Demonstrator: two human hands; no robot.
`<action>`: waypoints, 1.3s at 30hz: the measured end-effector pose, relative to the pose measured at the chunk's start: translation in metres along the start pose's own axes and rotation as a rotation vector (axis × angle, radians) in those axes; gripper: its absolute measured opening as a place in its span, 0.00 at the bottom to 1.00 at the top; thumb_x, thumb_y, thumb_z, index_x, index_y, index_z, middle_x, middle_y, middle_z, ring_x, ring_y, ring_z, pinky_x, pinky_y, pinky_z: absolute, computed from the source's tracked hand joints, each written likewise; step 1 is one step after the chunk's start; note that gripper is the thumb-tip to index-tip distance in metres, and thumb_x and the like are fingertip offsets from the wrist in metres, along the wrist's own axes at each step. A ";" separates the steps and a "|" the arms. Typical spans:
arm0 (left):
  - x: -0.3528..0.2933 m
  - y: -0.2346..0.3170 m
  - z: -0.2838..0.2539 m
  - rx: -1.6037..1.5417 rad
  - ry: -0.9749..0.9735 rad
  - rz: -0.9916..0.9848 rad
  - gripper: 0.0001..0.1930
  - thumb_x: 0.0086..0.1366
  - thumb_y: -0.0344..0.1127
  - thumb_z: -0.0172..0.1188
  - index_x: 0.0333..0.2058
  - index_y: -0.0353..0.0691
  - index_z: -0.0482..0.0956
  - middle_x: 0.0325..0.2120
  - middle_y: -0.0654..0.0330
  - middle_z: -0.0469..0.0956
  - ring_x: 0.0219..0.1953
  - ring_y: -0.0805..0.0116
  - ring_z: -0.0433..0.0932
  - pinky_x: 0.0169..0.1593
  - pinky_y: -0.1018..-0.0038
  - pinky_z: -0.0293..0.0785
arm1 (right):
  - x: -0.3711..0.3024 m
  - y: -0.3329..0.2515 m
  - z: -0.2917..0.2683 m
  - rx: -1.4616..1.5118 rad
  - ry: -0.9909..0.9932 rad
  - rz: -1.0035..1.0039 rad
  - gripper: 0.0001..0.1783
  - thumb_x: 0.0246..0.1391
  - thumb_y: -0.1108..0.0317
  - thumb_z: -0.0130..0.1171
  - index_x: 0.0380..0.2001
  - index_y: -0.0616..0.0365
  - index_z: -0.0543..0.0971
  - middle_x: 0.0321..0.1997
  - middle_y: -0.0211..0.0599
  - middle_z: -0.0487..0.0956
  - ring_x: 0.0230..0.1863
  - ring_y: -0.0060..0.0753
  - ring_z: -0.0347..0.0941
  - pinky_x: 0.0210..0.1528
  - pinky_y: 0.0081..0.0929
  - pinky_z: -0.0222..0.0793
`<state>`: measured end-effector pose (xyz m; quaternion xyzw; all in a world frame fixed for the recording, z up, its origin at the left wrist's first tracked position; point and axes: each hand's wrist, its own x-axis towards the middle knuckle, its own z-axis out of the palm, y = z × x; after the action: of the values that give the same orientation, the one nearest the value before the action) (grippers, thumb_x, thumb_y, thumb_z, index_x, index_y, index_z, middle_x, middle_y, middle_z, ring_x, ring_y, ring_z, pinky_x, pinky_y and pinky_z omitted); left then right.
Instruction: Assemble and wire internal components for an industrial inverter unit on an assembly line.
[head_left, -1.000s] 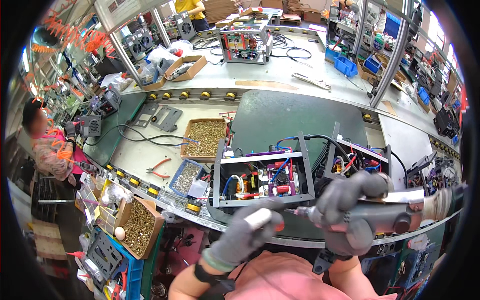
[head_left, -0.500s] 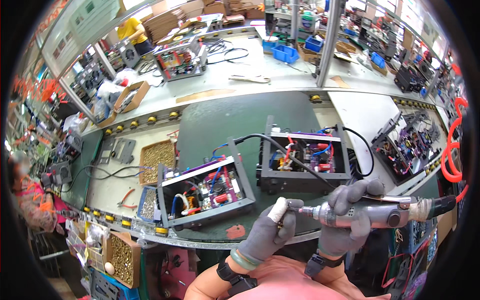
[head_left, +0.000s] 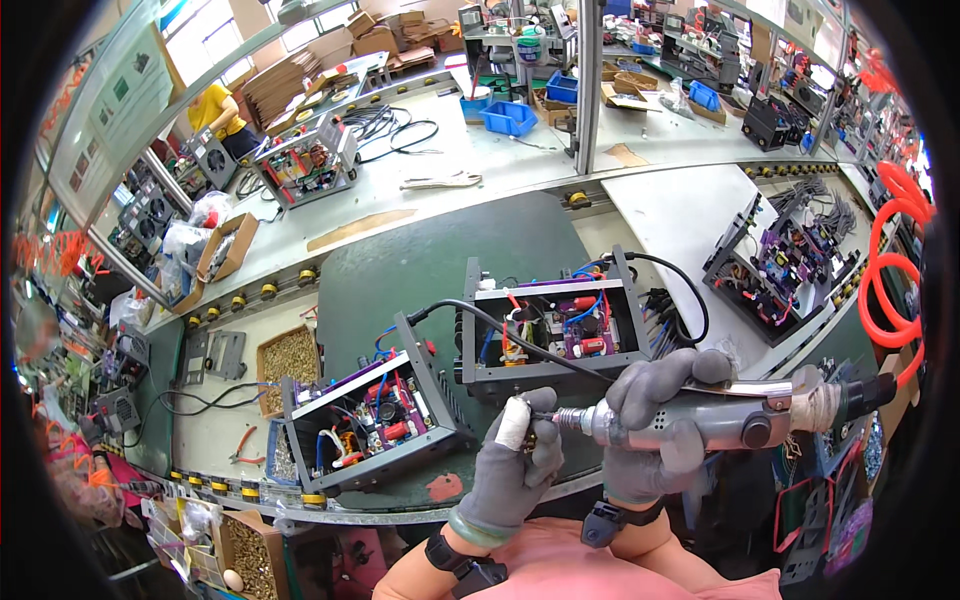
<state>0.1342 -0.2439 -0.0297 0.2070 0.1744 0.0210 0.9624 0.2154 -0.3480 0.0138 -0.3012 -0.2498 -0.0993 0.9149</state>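
Note:
My right hand (head_left: 655,430), in a grey glove, grips a grey air screwdriver (head_left: 730,420) held level, its bit toward the left. At the bit's tip, the fingers of my gloved left hand (head_left: 515,460) are pinched together; white tape wraps one finger. A brass-coloured glint shows among those fingers, too small to name. Just beyond my hands stand two open metal cases with circuit boards inside: the left case (head_left: 370,425) sits turned at an angle, and the right case (head_left: 555,330) lies behind the screwdriver. A black cable (head_left: 500,322) arches between them.
Left of the cases are a carton of small brass-coloured parts (head_left: 289,362), a blue bin (head_left: 282,455) and red-handled pliers (head_left: 245,447). Another open unit (head_left: 770,265) stands at right, near a coiled orange hose (head_left: 885,290). A person in yellow (head_left: 215,112) is across the bench.
The view has shifted and tilted, so the cases and bench appear further left. Both hands keep the screwdriver and pinch together, with the left fingers still at the bit tip.

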 end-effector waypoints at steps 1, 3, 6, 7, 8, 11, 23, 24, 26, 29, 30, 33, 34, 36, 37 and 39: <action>0.000 0.001 0.001 0.008 -0.012 -0.002 0.21 0.77 0.51 0.45 0.53 0.41 0.75 0.23 0.69 0.72 0.15 0.79 0.57 0.22 0.80 0.54 | 0.001 0.001 0.001 -0.035 0.034 -0.059 0.30 0.50 0.62 0.62 0.58 0.55 0.69 0.31 0.33 0.69 0.19 0.24 0.64 0.15 0.25 0.69; -0.001 0.004 0.003 0.017 -0.022 -0.004 0.21 0.78 0.50 0.45 0.52 0.40 0.75 0.22 0.69 0.71 0.15 0.79 0.57 0.22 0.80 0.54 | 0.007 0.002 0.003 0.051 -0.021 -0.076 0.29 0.51 0.62 0.66 0.56 0.54 0.72 0.30 0.35 0.73 0.20 0.27 0.70 0.19 0.27 0.70; -0.002 0.013 0.008 0.212 0.020 0.023 0.22 0.78 0.50 0.44 0.50 0.37 0.76 0.18 0.69 0.68 0.15 0.78 0.56 0.21 0.80 0.53 | 0.034 0.001 -0.004 0.203 -0.324 -0.042 0.28 0.51 0.63 0.68 0.55 0.52 0.73 0.28 0.35 0.77 0.22 0.29 0.74 0.22 0.29 0.71; -0.003 0.016 0.011 0.289 -0.006 0.028 0.22 0.78 0.50 0.44 0.48 0.36 0.77 0.16 0.68 0.67 0.15 0.79 0.56 0.21 0.79 0.53 | 0.041 0.000 -0.005 0.313 -0.565 -0.031 0.27 0.51 0.65 0.66 0.56 0.53 0.73 0.27 0.34 0.76 0.21 0.28 0.72 0.22 0.29 0.71; -0.002 0.019 0.013 0.378 -0.059 0.021 0.22 0.78 0.50 0.44 0.46 0.35 0.77 0.15 0.68 0.65 0.15 0.79 0.56 0.22 0.79 0.53 | 0.044 -0.002 -0.004 0.287 -0.580 -0.029 0.27 0.51 0.65 0.66 0.56 0.53 0.73 0.27 0.34 0.76 0.21 0.28 0.72 0.22 0.29 0.71; -0.002 0.025 0.018 0.528 -0.065 0.118 0.23 0.78 0.50 0.43 0.44 0.35 0.79 0.13 0.69 0.64 0.15 0.81 0.57 0.22 0.80 0.52 | 0.039 -0.010 0.003 0.299 -0.570 -0.022 0.28 0.50 0.68 0.61 0.57 0.52 0.70 0.31 0.32 0.75 0.20 0.26 0.69 0.24 0.30 0.70; 0.100 0.129 0.044 1.812 0.224 0.642 0.13 0.65 0.39 0.59 0.42 0.38 0.84 0.35 0.53 0.84 0.40 0.63 0.82 0.47 0.71 0.75 | 0.044 -0.035 -0.010 -0.106 0.340 -0.200 0.27 0.54 0.62 0.54 0.56 0.59 0.69 0.39 0.35 0.73 0.31 0.21 0.66 0.36 0.26 0.63; 0.110 0.130 0.041 1.808 0.163 0.704 0.13 0.65 0.39 0.59 0.42 0.38 0.84 0.35 0.53 0.84 0.40 0.63 0.82 0.47 0.71 0.75 | 0.044 -0.035 -0.011 -0.085 0.319 -0.196 0.27 0.54 0.62 0.54 0.56 0.59 0.69 0.39 0.35 0.73 0.31 0.21 0.66 0.36 0.26 0.63; 0.127 0.129 0.037 2.385 0.180 0.444 0.14 0.64 0.41 0.60 0.44 0.43 0.85 0.37 0.53 0.84 0.42 0.56 0.83 0.48 0.69 0.76 | 0.040 -0.035 -0.012 -0.092 0.308 -0.138 0.28 0.53 0.62 0.54 0.57 0.59 0.69 0.39 0.34 0.72 0.31 0.21 0.66 0.36 0.25 0.64; 0.138 0.113 0.035 2.219 0.029 0.397 0.14 0.64 0.41 0.61 0.44 0.42 0.86 0.30 0.57 0.85 0.35 0.62 0.84 0.43 0.69 0.78 | 0.039 -0.035 -0.014 -0.085 0.311 -0.112 0.27 0.53 0.62 0.54 0.56 0.59 0.69 0.39 0.34 0.72 0.30 0.20 0.65 0.35 0.24 0.64; 0.141 0.111 0.036 2.228 0.040 0.402 0.14 0.64 0.41 0.61 0.44 0.42 0.86 0.30 0.57 0.85 0.35 0.62 0.84 0.43 0.69 0.78 | 0.040 -0.035 -0.015 -0.097 0.334 -0.107 0.27 0.53 0.62 0.54 0.56 0.59 0.69 0.39 0.33 0.72 0.29 0.20 0.65 0.35 0.25 0.64; 0.149 0.109 0.041 1.681 -0.001 0.106 0.10 0.64 0.36 0.62 0.36 0.35 0.84 0.26 0.60 0.81 0.31 0.76 0.81 0.34 0.71 0.76 | 0.038 -0.031 -0.013 -0.057 0.331 -0.072 0.26 0.52 0.63 0.53 0.55 0.58 0.69 0.39 0.34 0.72 0.29 0.21 0.65 0.35 0.27 0.65; 0.152 0.112 0.043 1.687 -0.017 0.109 0.10 0.64 0.36 0.62 0.36 0.35 0.84 0.26 0.60 0.81 0.31 0.76 0.81 0.34 0.71 0.76 | 0.036 -0.029 -0.011 -0.038 0.344 -0.034 0.26 0.52 0.64 0.52 0.55 0.57 0.69 0.39 0.33 0.72 0.29 0.21 0.65 0.35 0.27 0.65; 0.155 0.120 0.048 1.481 -0.047 -0.105 0.10 0.62 0.35 0.62 0.34 0.34 0.84 0.27 0.60 0.80 0.32 0.76 0.80 0.37 0.71 0.76 | 0.035 -0.027 -0.010 -0.005 0.323 0.009 0.27 0.48 0.66 0.52 0.55 0.54 0.70 0.38 0.34 0.75 0.31 0.25 0.71 0.41 0.33 0.72; 0.157 0.127 0.052 1.488 -0.023 -0.067 0.10 0.62 0.35 0.62 0.34 0.34 0.84 0.27 0.60 0.80 0.32 0.76 0.80 0.37 0.71 0.76 | 0.034 -0.025 -0.009 0.004 0.297 0.023 0.27 0.47 0.67 0.52 0.55 0.54 0.70 0.38 0.34 0.75 0.31 0.26 0.72 0.41 0.34 0.72; 0.161 0.135 0.062 1.851 -0.204 -0.377 0.13 0.64 0.39 0.60 0.36 0.34 0.85 0.27 0.59 0.82 0.31 0.71 0.78 0.39 0.71 0.75 | 0.033 -0.023 -0.008 0.010 0.291 0.052 0.28 0.46 0.68 0.53 0.55 0.53 0.70 0.39 0.35 0.75 0.31 0.26 0.73 0.42 0.35 0.74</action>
<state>0.3109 -0.1267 0.0258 0.8568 0.0675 -0.2995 0.4143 0.2388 -0.3716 0.0368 -0.2855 -0.1072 -0.1168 0.9452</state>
